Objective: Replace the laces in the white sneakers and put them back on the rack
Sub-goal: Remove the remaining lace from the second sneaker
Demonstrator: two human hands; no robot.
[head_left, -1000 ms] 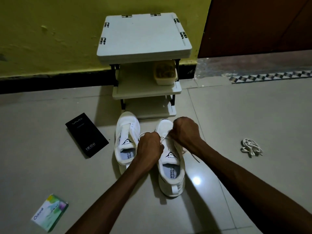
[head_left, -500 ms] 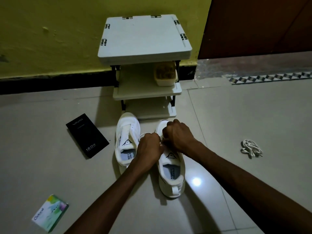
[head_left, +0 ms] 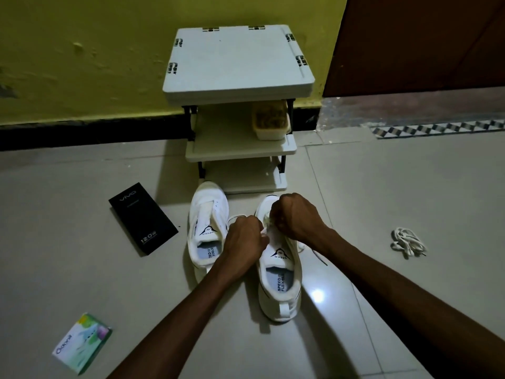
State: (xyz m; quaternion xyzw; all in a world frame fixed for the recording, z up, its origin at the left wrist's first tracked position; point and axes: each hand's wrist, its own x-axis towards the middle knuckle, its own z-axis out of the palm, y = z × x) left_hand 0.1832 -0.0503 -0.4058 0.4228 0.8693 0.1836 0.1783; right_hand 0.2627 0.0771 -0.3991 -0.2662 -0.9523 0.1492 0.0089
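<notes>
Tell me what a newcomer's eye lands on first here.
The left hand and right hand pinch a lace over the right-hand white sneaker at centre, its unlaced twin beside it. Behind them stands a white three-tier rack against the yellow wall; a loose lace bundle lies on the floor far right.

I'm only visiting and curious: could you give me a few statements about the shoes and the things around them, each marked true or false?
1. The left hand and right hand both grip a lace at the right sneaker. True.
2. Both sneakers stand on the rack. False: the right one and the left sneaker stand on the floor in front of it.
3. A bundle of laces lies on the floor to the right of the sneakers. True.
4. The black box lies on the rack's top. False: it lies on the floor, left of the sneakers.
5. A container sits on the rack's middle shelf. True.
</notes>
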